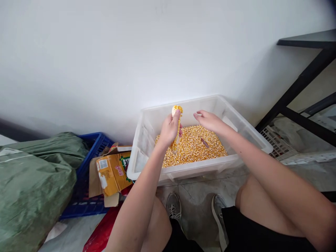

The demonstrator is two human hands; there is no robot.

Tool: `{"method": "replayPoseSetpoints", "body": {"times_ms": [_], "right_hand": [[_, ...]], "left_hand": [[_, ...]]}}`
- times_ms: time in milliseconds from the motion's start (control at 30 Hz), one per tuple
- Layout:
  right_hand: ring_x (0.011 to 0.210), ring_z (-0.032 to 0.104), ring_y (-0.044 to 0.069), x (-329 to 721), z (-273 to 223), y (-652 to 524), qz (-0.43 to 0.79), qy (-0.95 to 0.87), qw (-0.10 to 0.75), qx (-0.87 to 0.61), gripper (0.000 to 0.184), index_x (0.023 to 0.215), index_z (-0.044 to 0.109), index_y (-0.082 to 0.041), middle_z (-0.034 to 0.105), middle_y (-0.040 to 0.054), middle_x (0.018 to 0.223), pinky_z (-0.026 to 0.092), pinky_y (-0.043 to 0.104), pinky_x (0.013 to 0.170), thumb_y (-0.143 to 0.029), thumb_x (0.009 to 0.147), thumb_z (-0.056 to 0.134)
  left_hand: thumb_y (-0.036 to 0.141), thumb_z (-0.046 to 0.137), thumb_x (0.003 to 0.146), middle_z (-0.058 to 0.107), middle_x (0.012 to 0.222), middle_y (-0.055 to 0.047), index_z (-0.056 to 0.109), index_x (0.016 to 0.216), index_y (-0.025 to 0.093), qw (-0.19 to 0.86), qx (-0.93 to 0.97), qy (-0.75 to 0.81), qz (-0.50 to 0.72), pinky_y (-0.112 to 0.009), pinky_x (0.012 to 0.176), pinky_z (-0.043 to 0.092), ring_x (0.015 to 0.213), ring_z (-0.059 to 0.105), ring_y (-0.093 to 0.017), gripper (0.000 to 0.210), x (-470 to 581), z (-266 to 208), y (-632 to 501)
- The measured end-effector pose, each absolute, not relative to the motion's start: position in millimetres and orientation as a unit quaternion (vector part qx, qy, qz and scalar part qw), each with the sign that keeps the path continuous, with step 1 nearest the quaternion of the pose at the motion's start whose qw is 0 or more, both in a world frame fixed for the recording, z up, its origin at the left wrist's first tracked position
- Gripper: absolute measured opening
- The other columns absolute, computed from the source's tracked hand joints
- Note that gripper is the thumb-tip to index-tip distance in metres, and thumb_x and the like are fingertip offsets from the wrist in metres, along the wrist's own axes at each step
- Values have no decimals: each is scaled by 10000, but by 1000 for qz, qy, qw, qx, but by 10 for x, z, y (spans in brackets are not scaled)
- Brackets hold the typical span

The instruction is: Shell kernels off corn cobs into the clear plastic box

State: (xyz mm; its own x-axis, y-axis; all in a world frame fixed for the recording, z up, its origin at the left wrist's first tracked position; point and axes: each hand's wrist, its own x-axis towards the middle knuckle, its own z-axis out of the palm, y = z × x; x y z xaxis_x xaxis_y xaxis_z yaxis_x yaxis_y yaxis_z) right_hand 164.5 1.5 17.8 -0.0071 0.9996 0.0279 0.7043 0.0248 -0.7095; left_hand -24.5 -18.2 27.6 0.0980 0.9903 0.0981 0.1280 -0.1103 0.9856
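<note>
A corn cob (177,109), yellow with a pale stripped part, stands roughly upright in my left hand (170,129), whose fingers wrap round it. My right hand (209,120) hovers to the right of the cob, apart from it, with fingers stretched out and nothing visible in them. Both hands are over a white translucent plastic bin (194,170). Loose corn kernels (193,148) cover its bottom in a heap. On the kernels lies a small dark reddish-brown strip (204,142) that I cannot name.
A torn yellow cardboard box (114,173) lies left of the bin, beside a blue plastic crate (85,206) and a large green sack (34,189). A black-framed rack (304,84) stands on the right. The white wall (157,52) rises behind the bin.
</note>
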Motion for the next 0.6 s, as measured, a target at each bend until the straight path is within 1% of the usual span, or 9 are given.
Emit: {"method": "replayPoseSetpoints", "body": {"times_ms": [67,100,167,267,333,400,467,533,600], "right_hand": [[1003,658,237,1524,263,-2,388,-590,385,-595,629,1264,593,-189,665,150,1206,520,337,789,-661,934,342],[920,669,217,1453,295,-11,452,-558,416,-559,628,1216,607,-202,684,129,1133,531,320,727,-692,914,355],[756,651,186,1308,320,-21,524,-509,461,-504,566,1034,650,-190,695,90,927,518,290,628,-694,870,450],[602,581,163,1113,269,-13,526,-448,539,-481,412,712,595,-187,600,31,652,466,273,547,-583,824,570],[559,543,152,1006,222,-6,498,-413,588,-485,372,593,523,-202,536,8,570,441,271,532,-501,807,581],[550,529,145,913,199,-8,493,-384,616,-480,328,552,505,-207,524,0,553,434,272,539,-426,787,571],[554,528,143,831,203,-18,512,-353,633,-461,245,542,522,-206,528,-4,546,433,271,545,-338,745,564],[551,515,135,763,220,-28,526,-328,652,-436,176,528,517,-207,524,-12,537,425,263,535,-258,692,554],[545,497,125,713,237,-36,528,-312,671,-416,158,503,493,-207,521,-19,531,411,256,520,-214,649,552]], "left_hand": [[705,460,870,576,641,-27,561,894,194,454,623,467,433,-258,422,382,431,528,-129,521,-194,266,-216],[698,441,883,584,650,-31,567,894,191,452,646,454,416,-259,429,387,438,536,-131,523,-161,262,-235],[683,411,903,599,675,-36,589,915,187,445,685,427,390,-266,456,405,449,544,-133,527,-95,254,-269],[674,366,923,614,675,-40,621,902,192,421,705,426,381,-288,517,432,466,547,-147,547,-29,238,-297],[679,331,928,612,638,-55,629,801,189,378,706,457,387,-304,557,437,510,566,-175,587,-14,229,-302],[684,317,928,605,602,-81,608,670,191,311,707,497,395,-316,595,434,582,591,-210,627,-13,226,-302],[682,322,927,606,599,-99,583,597,198,259,706,524,400,-326,627,429,639,601,-233,642,-19,232,-300],[675,337,926,606,600,-99,580,585,201,246,696,533,413,-331,638,416,643,594,-239,633,-30,244,-296],[670,378,916,594,582,-89,584,585,202,256,682,529,435,-328,631,398,624,578,-238,609,-46,257,-287]]}}
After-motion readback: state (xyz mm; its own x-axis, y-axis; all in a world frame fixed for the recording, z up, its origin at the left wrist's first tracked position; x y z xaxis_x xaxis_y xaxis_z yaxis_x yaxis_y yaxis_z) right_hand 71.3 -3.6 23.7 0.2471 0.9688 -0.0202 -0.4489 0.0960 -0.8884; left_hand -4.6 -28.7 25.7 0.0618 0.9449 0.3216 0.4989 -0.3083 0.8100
